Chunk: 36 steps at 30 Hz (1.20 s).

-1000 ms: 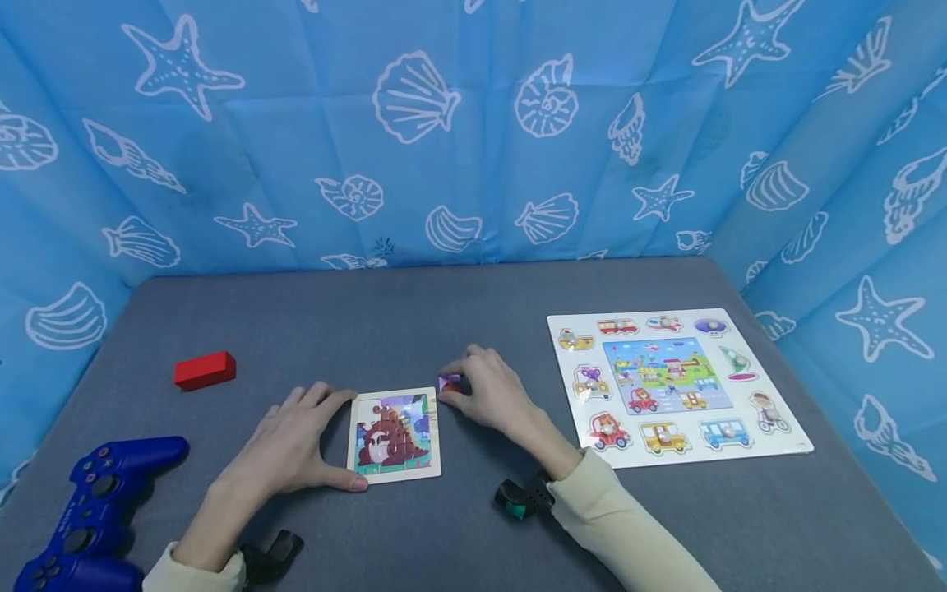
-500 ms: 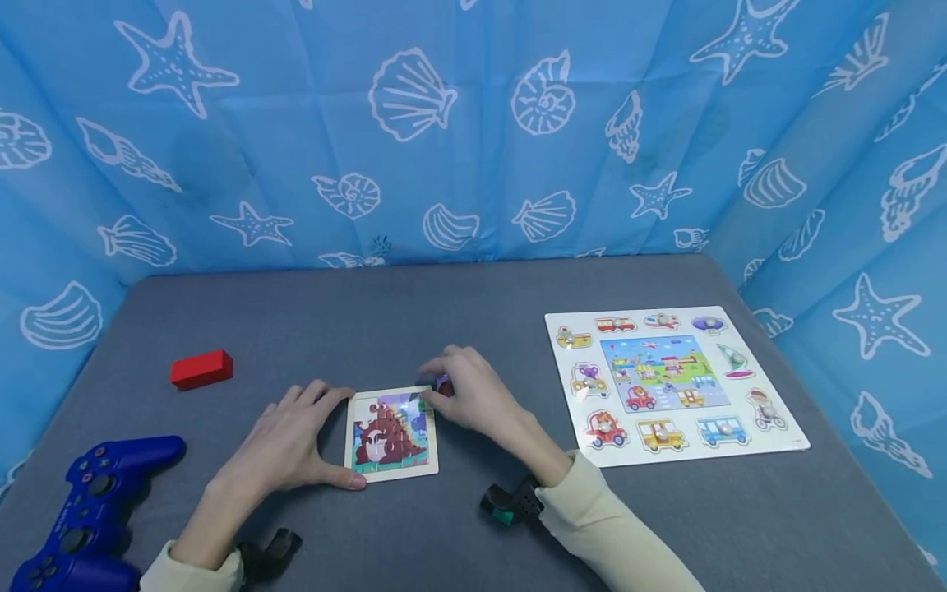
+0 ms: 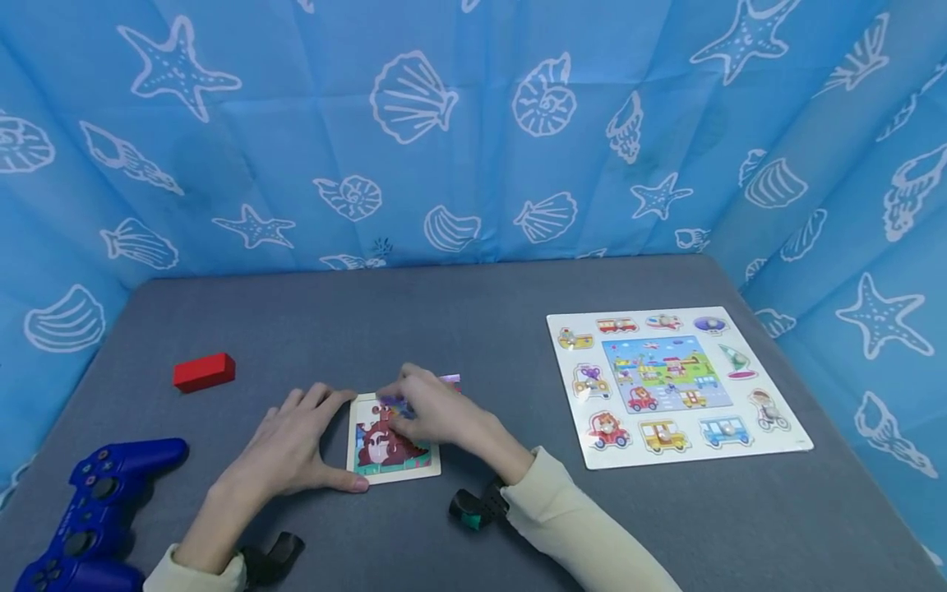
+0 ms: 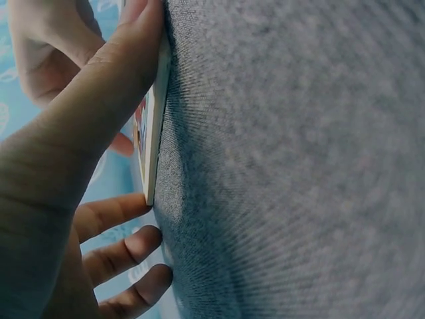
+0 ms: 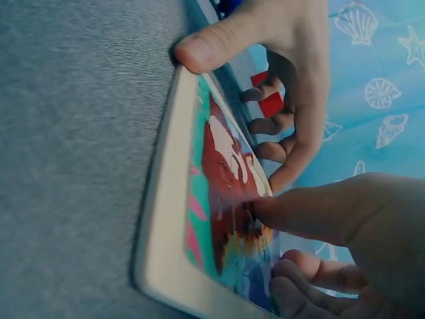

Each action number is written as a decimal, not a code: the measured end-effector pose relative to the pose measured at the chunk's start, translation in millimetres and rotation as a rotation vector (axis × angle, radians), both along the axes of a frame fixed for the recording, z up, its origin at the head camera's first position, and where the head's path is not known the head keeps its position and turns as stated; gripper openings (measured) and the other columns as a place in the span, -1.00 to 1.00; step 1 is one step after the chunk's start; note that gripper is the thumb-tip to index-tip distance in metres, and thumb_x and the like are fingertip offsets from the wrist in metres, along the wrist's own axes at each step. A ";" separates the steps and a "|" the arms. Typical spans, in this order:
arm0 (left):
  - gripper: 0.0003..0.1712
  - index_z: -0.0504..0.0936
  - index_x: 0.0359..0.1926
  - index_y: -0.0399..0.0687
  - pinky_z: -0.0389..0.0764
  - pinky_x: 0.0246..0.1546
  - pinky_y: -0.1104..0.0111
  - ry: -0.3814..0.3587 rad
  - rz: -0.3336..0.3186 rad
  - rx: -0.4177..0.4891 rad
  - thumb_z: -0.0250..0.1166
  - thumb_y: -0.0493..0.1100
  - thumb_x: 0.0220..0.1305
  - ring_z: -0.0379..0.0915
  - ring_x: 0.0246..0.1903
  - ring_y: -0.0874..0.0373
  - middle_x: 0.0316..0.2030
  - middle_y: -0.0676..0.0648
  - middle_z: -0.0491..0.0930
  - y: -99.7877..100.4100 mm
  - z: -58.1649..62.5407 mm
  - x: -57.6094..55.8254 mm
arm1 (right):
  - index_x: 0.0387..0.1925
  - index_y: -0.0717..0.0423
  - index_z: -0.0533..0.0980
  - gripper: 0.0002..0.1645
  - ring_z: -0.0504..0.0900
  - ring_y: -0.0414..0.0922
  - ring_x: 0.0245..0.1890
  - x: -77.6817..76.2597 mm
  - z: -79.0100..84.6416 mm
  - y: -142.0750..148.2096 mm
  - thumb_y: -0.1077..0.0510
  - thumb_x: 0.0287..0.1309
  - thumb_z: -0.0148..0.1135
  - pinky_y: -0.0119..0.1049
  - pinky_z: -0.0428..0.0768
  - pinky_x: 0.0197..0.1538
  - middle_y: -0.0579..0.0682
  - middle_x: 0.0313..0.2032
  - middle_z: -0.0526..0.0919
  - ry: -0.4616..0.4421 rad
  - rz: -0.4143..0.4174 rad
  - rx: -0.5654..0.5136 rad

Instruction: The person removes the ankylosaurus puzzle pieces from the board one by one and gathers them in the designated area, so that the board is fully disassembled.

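Note:
A small square jigsaw puzzle (image 3: 397, 474) with a pale wooden frame and a reddish-brown dinosaur picture lies before me. My left hand (image 3: 288, 452) holds the frame's left side, thumb at the near corner and index finger at the far one; its other fingers stay apart from it in the left wrist view. Over the puzzle's upper part, my right hand (image 3: 440, 411) pinches what looks like a purple-blue puzzle piece (image 3: 399, 404), mostly hidden by the fingers. The right thumb (image 5: 299, 211) touches the picture. Another purple-pink piece (image 3: 451, 379) lies beyond the right hand, partly covered.
A white knobbed puzzle board (image 3: 669, 460) with vehicle pieces lies at the right. At the left are a red block (image 3: 205, 372) and a blue game controller (image 3: 96, 510). A blue shell-print curtain (image 3: 473, 123) closes off the back of the grey table (image 3: 488, 304).
My right hand has moved left from beside the puzzle to over its upper part, uncovering the purple-pink piece behind it. The left hand has stayed on the frame.

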<state>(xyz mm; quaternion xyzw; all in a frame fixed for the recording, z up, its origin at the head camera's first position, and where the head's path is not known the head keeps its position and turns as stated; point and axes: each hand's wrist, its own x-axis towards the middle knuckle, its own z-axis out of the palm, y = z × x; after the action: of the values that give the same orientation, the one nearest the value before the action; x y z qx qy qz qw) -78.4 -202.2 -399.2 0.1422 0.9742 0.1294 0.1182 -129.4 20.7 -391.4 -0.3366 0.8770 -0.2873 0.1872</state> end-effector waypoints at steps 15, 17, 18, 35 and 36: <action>0.41 0.43 0.42 0.05 0.47 -0.07 -0.15 -0.047 0.018 0.000 0.48 0.70 -0.45 0.36 0.06 -0.12 0.18 -0.17 0.49 1.5 0.7 -3.5 | 0.19 0.09 0.62 -0.63 0.34 -0.23 -0.34 -5.2 -1.6 -1.7 0.25 0.40 0.24 -0.46 0.35 -0.27 0.04 -0.15 0.52 0.005 -0.018 0.023; 0.41 0.43 0.42 0.05 0.47 -0.07 -0.15 -0.047 0.018 0.000 0.49 0.69 -0.45 0.36 0.06 -0.13 0.19 -0.17 0.49 1.6 0.5 -3.5 | 0.19 0.09 0.62 -0.62 0.36 -0.23 -0.32 -4.8 -1.9 -2.2 0.28 0.39 0.24 -0.46 0.38 -0.25 0.04 -0.12 0.53 0.001 -0.021 0.024; 0.40 0.43 0.42 0.05 0.47 -0.07 -0.15 -0.046 0.018 0.001 0.49 0.69 -0.45 0.36 0.06 -0.13 0.19 -0.17 0.49 1.5 0.4 -3.4 | 0.19 0.10 0.61 -0.62 0.37 -0.23 -0.31 -4.6 -2.0 -2.4 0.29 0.38 0.24 -0.46 0.39 -0.24 0.04 -0.11 0.53 -0.004 -0.023 0.022; 0.39 0.43 0.41 0.05 0.46 -0.08 -0.13 -0.049 0.028 0.006 0.50 0.68 -0.44 0.36 0.05 -0.12 0.17 -0.17 0.49 0.7 -0.1 -3.1 | 0.15 0.12 0.64 -0.63 0.33 -0.21 -0.34 -2.3 -3.5 -3.9 0.20 0.33 0.34 -0.46 0.34 -0.30 0.03 -0.15 0.53 -0.022 -0.054 -0.016; 0.39 0.43 0.41 0.05 0.46 -0.08 -0.13 -0.052 0.029 0.007 0.50 0.68 -0.44 0.36 0.05 -0.12 0.18 -0.17 0.49 0.7 -0.3 -3.1 | 0.15 0.11 0.64 -0.63 0.34 -0.21 -0.32 -2.1 -3.4 -4.7 0.20 0.33 0.34 -0.45 0.34 -0.28 0.02 -0.14 0.53 -0.022 -0.063 -0.005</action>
<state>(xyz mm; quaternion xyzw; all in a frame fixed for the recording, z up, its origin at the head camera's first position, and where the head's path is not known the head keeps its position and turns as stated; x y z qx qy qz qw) -81.6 -201.5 -399.5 0.1254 0.9722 0.1384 0.1410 -131.5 16.1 -394.8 -0.3060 0.8845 -0.2987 0.1867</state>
